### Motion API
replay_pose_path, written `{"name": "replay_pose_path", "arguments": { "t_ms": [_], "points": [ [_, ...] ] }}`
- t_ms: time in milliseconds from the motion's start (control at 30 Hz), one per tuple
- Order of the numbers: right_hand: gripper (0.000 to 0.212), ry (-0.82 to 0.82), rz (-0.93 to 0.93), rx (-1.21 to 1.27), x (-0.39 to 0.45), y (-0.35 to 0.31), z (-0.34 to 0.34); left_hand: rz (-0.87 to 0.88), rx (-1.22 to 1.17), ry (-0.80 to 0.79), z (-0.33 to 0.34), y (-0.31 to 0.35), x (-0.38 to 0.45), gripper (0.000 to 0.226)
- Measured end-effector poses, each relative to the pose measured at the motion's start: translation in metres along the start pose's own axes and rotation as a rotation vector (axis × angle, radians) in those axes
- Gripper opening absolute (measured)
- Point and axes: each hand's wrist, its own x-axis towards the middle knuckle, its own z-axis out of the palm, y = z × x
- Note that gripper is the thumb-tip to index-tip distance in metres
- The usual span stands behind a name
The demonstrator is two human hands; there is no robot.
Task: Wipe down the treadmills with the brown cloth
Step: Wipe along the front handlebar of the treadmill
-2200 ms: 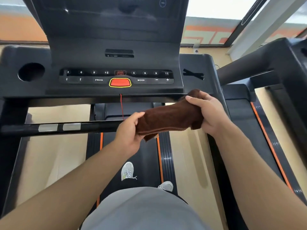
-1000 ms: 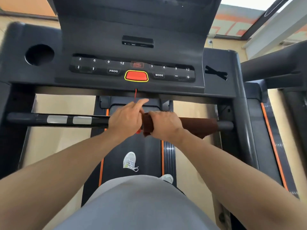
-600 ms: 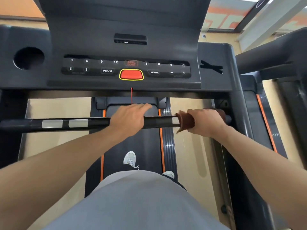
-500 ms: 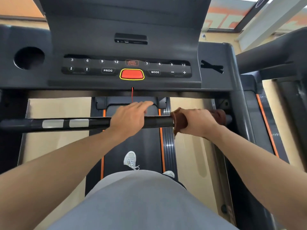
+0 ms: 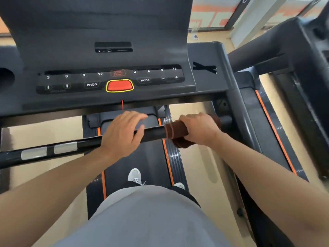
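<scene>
I stand on a black treadmill with its console [image 5: 114, 81] ahead of me. A black crossbar handle [image 5: 83, 146] runs across in front of my waist. The brown cloth [image 5: 175, 131] is wrapped around the right part of that bar. My right hand [image 5: 199, 130] grips the cloth and the bar through it. My left hand [image 5: 124, 133] rests on the bar's middle, fingers lying forward over it and thumb along the near side.
A red stop button [image 5: 119, 85] with a red cord [image 5: 122, 104] sits at the console's centre. A second treadmill [image 5: 292, 72] stands close on the right. My feet are on the belt [image 5: 142, 163] below. A cup hole [image 5: 6, 80] is at far left.
The cloth went from held in both hands to wrapped on the bar. My right hand slid it right along the bar, then a little back toward centre. My left hand stayed on the bar.
</scene>
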Motion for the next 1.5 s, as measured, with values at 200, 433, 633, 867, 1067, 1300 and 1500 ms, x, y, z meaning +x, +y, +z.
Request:
{"name": "replay_pose_path", "arguments": {
  "t_ms": [200, 433, 633, 867, 1067, 1300, 1500],
  "points": [
    [0.046, 0.154, 0.263, -0.164, -0.036, 0.056, 0.025, 0.137, 0.024, -0.357, 0.018, 0.028, 0.026, 0.06],
    [0.054, 0.277, 0.047, 0.04, 0.005, -0.086, 0.03, -0.111, -0.346, -0.122, 0.016, 0.045, 0.066, 0.052],
    [0.048, 0.364, -0.059, 0.012, 0.002, -0.084, 0.035, -0.182, -0.317, -0.137, 0.008, 0.053, 0.089, 0.055],
    [0.05, 0.27, 0.256, -0.076, -0.049, 0.068, 0.033, -0.205, -0.335, -0.401, 0.033, 0.06, 0.07, 0.05],
    [0.038, 0.387, 0.496, 0.051, -0.027, 0.0, 0.045, -0.292, -0.29, -0.409, 0.03, 0.072, 0.065, 0.045],
    [0.081, 0.451, 0.157, 0.565, -0.055, -0.055, 0.048, -0.575, -0.098, -0.794, 0.033, 0.085, 0.112, 0.09],
    [0.07, 0.633, 0.99, 1.368, -0.089, -0.061, 0.065, -0.508, -0.168, -0.822, 0.056, 0.095, 0.122, 0.078]
  ]
}}
